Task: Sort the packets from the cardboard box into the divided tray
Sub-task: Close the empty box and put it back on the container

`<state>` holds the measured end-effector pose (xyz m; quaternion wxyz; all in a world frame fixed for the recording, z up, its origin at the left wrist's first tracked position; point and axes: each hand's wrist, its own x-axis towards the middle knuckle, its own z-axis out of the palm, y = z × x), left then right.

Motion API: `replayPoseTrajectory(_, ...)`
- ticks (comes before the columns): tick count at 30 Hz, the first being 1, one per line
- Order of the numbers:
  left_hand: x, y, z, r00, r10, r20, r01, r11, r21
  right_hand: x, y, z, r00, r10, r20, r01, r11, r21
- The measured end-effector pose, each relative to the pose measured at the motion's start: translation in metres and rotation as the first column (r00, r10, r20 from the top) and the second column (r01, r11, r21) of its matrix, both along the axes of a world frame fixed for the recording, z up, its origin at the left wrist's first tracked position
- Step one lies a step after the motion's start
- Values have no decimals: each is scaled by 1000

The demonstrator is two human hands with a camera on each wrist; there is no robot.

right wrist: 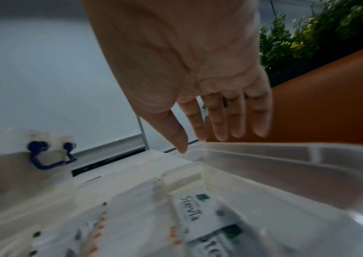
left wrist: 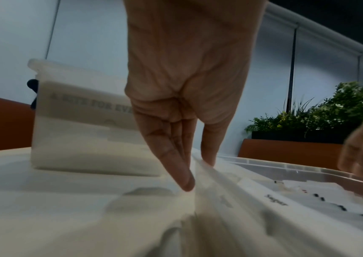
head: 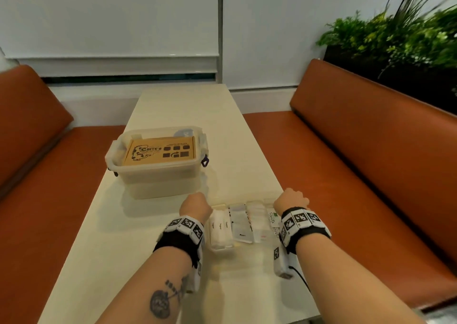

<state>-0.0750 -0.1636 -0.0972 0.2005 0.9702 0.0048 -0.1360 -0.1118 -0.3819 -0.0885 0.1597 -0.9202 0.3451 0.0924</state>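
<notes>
The divided tray [head: 223,248] sits right between my two hands, and the packets are lined up in it by kind: sugar sticks [head: 220,226] in the compartment next to my left hand [head: 195,206], pepper packets [head: 241,224] in the middle, Stevia sachets [right wrist: 194,211] in the compartment under my right hand [right wrist: 198,73]. My left hand is on the tray's left wall [left wrist: 200,175], straight fingers [left wrist: 185,175] down the outside touching the table [head: 188,105], thumb [left wrist: 209,153] on the inside, so I'm lightly pinching that wall. My right hand is released, fingers straight and spread, hovering just over the tray's far right corner [right wrist: 200,147], grasping nothing; whether it touches the rim I can't tell. Beyond my left hand, well clear of the tray, the cardboard box [head: 160,151] lies closed inside a clear plastic tub [head: 158,175] with blue clips [head: 204,162]. To my eye the sorting looks finished or nearly so, and I'm about to shift or square the tray. The risk now: the tray is light and thin-walled, and with only one side held, a lift or push would tip it and slide the sachets over the low dividers, mixing the kinds. My right hand is also beside the table edge, with the orange bench [head: 371,150] beyond it, so a hard shove that way could send the tray off.
</notes>
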Motion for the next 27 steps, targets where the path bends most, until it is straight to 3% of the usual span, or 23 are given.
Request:
replayPoseTrajectory(5, -3, -8, -3, 999, 23, 28, -24, 999, 37, -6, -13, -6, 996, 63, -62, -57, 994, 92)
replayPoseTrajectory(11, -5, 1, -5, 998, 47, 49, -51, 996, 68, -8, -4, -7, 989, 127, -71, -122, 990, 74)
replayPoseTrajectory(27, -8, 101, -3, 985, 162, 66, -171, 972, 160, 2, 87, -13, 940, 341, 9, -340, 935, 106)
